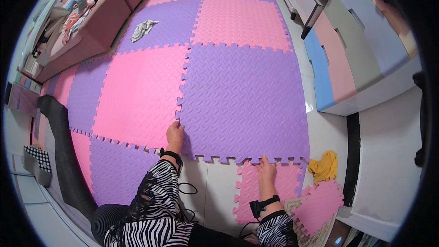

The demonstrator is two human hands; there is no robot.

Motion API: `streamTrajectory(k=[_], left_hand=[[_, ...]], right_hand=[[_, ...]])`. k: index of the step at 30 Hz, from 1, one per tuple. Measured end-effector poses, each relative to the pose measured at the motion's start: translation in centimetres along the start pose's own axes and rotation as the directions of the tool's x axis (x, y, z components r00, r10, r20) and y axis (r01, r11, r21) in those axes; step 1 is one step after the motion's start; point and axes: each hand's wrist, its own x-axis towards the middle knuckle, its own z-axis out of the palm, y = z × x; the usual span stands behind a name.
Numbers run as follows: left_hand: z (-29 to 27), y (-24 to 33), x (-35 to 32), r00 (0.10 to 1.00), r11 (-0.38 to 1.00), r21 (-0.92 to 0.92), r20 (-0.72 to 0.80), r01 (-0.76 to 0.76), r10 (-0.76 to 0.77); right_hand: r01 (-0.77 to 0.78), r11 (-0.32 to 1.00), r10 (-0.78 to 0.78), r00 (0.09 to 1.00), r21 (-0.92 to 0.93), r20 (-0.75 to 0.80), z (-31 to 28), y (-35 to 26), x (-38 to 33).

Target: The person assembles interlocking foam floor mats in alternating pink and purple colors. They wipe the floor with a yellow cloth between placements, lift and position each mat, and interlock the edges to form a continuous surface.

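Fingers [264,159] clamped on purple mat [244,103], near and left edges.
Roughly square, no clear long axis, mat lies ahead; left hand [174,136] nearer pink mat [139,93], right hand [266,172] at toothed near edge.

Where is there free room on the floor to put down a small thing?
The pink square left of the held purple mat looks bare, as does the tiled floor between the left sleeve and smaller pink mat. Lower right is crowded: yellow cloth, loose pink piece.
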Motion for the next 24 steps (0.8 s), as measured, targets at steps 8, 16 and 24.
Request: streamTrajectory(k=[8,16,24], left_hand=[[-0.2,0.0,-0.8,0.933,0.897,0.339,-0.119,-0.283,0.339],[0.4,-1.3,-1.1,0.905,0.821,0.426,-0.010,-0.380,0.424],[0.0,0.7,-1.0,0.958,0.856,0.479,-0.095,-0.194,0.270]], right_hand=[[-0.088,0.970,0.093,0.996,-0.228,0.009,-0.6,-0.6,-0.1],[-0.239,0.900,0.249,0.968,-0.364,-0.019,-1.5,-1.5,0.8],[-0.215,0.825,0.235,0.971,-0.522,-0.028,-1.9,-0.9,1.5]])
